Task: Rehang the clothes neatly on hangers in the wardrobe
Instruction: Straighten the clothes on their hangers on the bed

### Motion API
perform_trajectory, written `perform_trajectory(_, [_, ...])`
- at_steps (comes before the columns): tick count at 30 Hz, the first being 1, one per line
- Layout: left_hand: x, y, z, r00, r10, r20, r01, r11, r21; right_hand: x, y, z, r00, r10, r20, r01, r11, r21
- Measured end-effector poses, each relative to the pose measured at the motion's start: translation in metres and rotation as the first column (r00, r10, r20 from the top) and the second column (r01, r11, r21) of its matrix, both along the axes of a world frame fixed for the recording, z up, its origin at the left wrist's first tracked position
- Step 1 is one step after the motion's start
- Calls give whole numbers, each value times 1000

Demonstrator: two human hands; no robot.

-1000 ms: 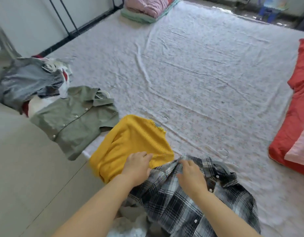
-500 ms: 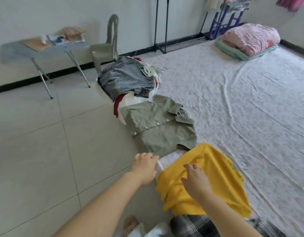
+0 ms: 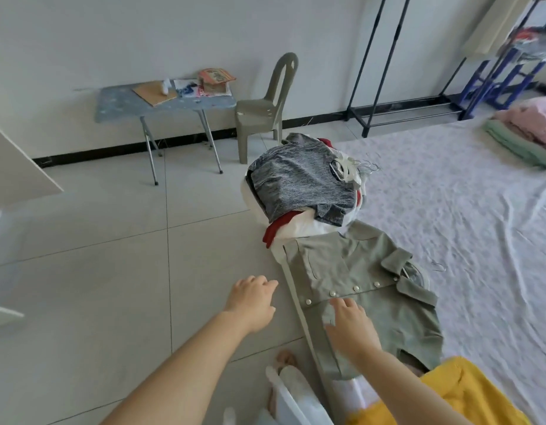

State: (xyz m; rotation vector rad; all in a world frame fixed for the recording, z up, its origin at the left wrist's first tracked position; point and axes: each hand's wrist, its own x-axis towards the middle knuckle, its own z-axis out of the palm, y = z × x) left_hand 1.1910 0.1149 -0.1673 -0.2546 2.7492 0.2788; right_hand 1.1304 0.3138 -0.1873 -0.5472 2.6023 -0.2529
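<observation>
An olive green button shirt (image 3: pixel 366 289) lies flat at the mattress edge, on a hanger whose metal hook (image 3: pixel 438 266) sticks out past the collar. My right hand (image 3: pixel 350 328) rests open on the shirt's lower front, just below the row of buttons. My left hand (image 3: pixel 251 299) hovers open over the floor tiles, left of the shirt's hem, holding nothing. A yellow garment (image 3: pixel 455 394) lies at the bottom right. Behind the green shirt is a heap of clothes on hangers, topped by a grey shirt (image 3: pixel 299 182).
A black clothes rail frame (image 3: pixel 379 65) stands against the wall beyond the white sheeted mattress (image 3: pixel 468 204). A grey-green plastic chair (image 3: pixel 265 108) and a small folding table (image 3: pixel 164 102) stand by the wall. Folded pink and green bedding (image 3: pixel 529 130) lies at far right.
The view swung left, from the plaid shirt past the yellow garment to the green shirt. Both hands left the yellow garment; the right now lies on the green shirt, the left beside it.
</observation>
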Motion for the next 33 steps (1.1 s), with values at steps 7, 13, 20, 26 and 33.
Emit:
perform_trajectory(7, [-96,-84,8,998,56,28,-55,998,-31,-105,-79,-4,999,8,44,-6,999,-39])
perform_trajectory(13, [-170,-145,14,999,38,13,-38,999,-22,-179,-138,3,999,17,35,-17,1000,-9])
perform_trajectory(20, [-276,-231,-2,991,-135,19,135,991,-9,-254,-211,-7,992,-119,31,118,993,26])
perform_trajectory(26, [-378,-310,1,955,-297,11,297,955,-22,-310,-268,-8,937,-350,17,350,937,-5])
perform_trajectory(33, [-473,-317,-2,867,-498,9,498,867,7,-363,-290,-7,855,-517,27,518,856,-10])
